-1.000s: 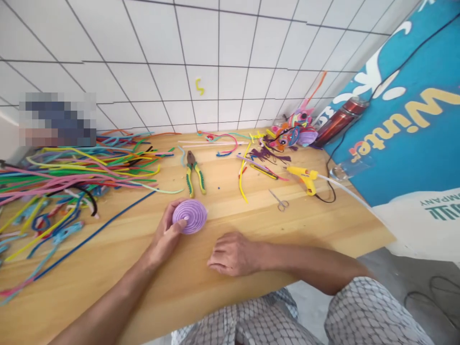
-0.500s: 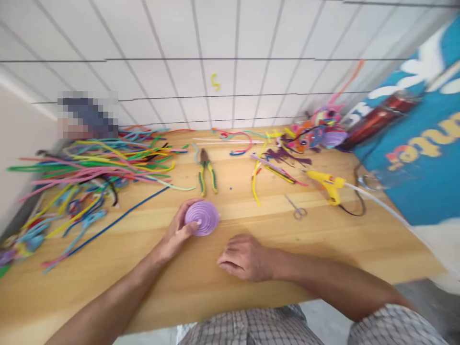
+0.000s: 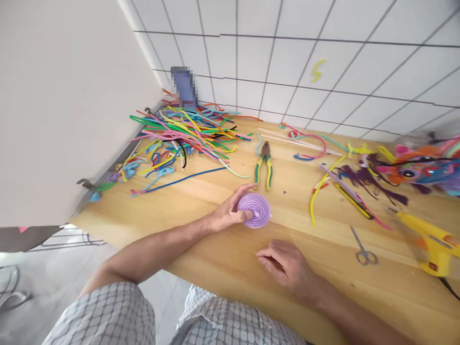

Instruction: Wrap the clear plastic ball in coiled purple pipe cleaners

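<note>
Far left on the table (image 3: 223, 254) there's a big messy pile of fuzzy craft stems (image 3: 190, 129) in basically every color, with a pixelated patch (image 3: 185, 88) behind it, so nothing readable there. Next over, the left hand (image 3: 228, 213) is pinching a flat purple coil (image 3: 261, 206), thumb on the middle and fingers behind the edge. The coil's near the front-center of the table, just below some yellow-green handled pliers (image 3: 266, 152). Right hand (image 3: 287, 266) is loosely curled on the table, just beside the coil but not touching it. Up on the tiled wall (image 3: 280, 55) is a yellow squiggle (image 3: 317, 72) that reads like a 5, maybe an S. Then scissors (image 3: 361, 248), a bright fuzzy figure (image 3: 409, 167), and a yellow glue gun (image 3: 426, 232) with markings too blurry to read.
</note>
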`<state>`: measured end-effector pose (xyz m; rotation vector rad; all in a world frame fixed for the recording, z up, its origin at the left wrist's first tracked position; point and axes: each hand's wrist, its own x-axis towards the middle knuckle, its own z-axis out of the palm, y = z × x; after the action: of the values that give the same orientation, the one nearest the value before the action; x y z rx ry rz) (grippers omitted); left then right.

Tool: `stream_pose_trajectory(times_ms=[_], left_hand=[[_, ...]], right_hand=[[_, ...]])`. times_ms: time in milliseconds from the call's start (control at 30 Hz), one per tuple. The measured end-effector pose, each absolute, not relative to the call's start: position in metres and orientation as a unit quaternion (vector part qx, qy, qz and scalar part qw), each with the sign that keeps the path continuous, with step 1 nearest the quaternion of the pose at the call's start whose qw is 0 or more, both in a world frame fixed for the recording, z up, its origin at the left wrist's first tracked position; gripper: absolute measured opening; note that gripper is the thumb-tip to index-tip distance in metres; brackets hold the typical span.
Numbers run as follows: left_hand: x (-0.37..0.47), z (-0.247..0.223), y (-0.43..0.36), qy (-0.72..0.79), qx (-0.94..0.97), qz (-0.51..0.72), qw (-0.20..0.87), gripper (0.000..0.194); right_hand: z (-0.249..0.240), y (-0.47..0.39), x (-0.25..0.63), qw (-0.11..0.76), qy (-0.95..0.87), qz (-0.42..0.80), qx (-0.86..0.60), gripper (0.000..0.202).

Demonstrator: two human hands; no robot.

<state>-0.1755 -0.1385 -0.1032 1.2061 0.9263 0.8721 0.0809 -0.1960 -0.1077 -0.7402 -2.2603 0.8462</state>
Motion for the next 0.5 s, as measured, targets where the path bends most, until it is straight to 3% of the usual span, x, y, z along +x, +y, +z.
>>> stream_pose_trajectory(times_ms=[167,500], left_hand=[[-0.1713,-0.1044,-0.1349,0.382,0.534,0.375,0.654,0.073],[-0.1702,-0.1014,-0.1439,0.405,0.546,0.383,0.625,0.078]], right_hand=[[-0.109,-0.1934,0.0856,0.287,-0.848,0.338,-0.29,0.016],[-0.1065,-0.1943,0.088,0.26,-0.829,0.353,-0.348,0.021]])
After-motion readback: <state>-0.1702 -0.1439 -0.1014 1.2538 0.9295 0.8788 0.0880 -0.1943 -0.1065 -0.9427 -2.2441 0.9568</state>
